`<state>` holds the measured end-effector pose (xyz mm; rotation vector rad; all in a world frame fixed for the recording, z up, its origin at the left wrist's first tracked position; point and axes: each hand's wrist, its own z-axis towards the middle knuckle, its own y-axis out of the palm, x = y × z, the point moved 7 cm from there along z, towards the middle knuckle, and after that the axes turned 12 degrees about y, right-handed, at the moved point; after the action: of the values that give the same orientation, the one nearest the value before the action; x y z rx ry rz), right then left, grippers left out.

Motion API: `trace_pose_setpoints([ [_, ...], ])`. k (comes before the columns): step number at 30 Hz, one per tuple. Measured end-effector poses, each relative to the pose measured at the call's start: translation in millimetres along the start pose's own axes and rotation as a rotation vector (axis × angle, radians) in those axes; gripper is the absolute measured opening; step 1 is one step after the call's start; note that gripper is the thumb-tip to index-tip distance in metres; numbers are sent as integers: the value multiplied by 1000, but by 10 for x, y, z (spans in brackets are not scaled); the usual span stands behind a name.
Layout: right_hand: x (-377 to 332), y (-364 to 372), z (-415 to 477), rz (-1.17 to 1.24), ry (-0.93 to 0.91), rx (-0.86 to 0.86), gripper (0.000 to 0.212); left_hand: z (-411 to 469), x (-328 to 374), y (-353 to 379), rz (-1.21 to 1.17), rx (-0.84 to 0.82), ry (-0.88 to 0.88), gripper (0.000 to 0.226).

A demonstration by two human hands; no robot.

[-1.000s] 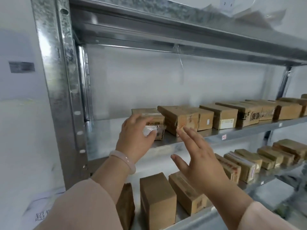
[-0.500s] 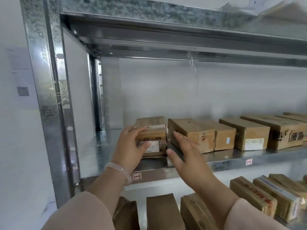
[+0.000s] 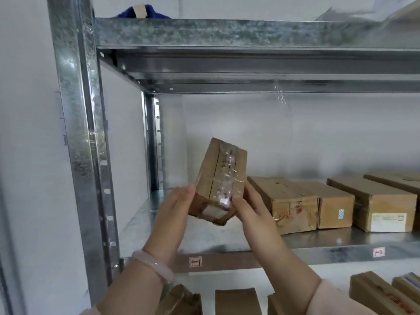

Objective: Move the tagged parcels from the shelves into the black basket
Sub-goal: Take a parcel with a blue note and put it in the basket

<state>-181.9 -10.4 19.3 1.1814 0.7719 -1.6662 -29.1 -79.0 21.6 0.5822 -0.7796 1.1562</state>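
Note:
A small brown cardboard parcel (image 3: 221, 176), sealed with clear tape, is tilted up on end above the left part of the metal shelf (image 3: 227, 241). My left hand (image 3: 176, 209) grips its lower left side and my right hand (image 3: 252, 209) grips its lower right side. A white label shows on the parcel's lower end face. More brown parcels (image 3: 284, 201) lie in a row on the same shelf to the right, one with a white label (image 3: 389, 218). The black basket is not in view.
The steel upright (image 3: 79, 133) of the rack stands at the left, with a white wall behind. The shelf above (image 3: 250, 35) holds something blue (image 3: 141, 11). Several more parcels (image 3: 236, 301) sit on the lower shelf beneath my arms.
Both hands closed on the leftmost parcel, lifted it off the shelf and tipped it upright. The camera has moved closer and tilted upward.

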Motion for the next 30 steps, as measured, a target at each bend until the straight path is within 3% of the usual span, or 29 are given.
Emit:
trace_pose_setpoints([
  [3,-58,97,-51,-161,-121,-44,43,22,36,64,-4,-30,-21,81],
  [7,-71,95,-43,-194,-163,-30,37,48,18,8,22,104,17,45],
  [12,7,-55,87,-303,-134,40,41,43,-162,-38,-352,218,-152,31],
  [14,71,-59,117,-262,-88,15,47,29,-219,-20,-397,223,-203,34],
  [18,98,5,149,-218,-48,-45,52,72,-133,-74,-110,142,-97,35],
  [21,95,59,230,-337,-85,-24,56,82,-102,-97,-16,14,-146,31],
  [24,104,143,326,-442,-74,-33,61,85,-123,-159,133,-70,-174,70],
  [25,98,183,345,-462,-66,-49,62,98,-122,-198,168,-54,-172,71],
  [30,4,157,302,-638,-102,-17,54,214,-174,-364,203,-69,-295,30],
])
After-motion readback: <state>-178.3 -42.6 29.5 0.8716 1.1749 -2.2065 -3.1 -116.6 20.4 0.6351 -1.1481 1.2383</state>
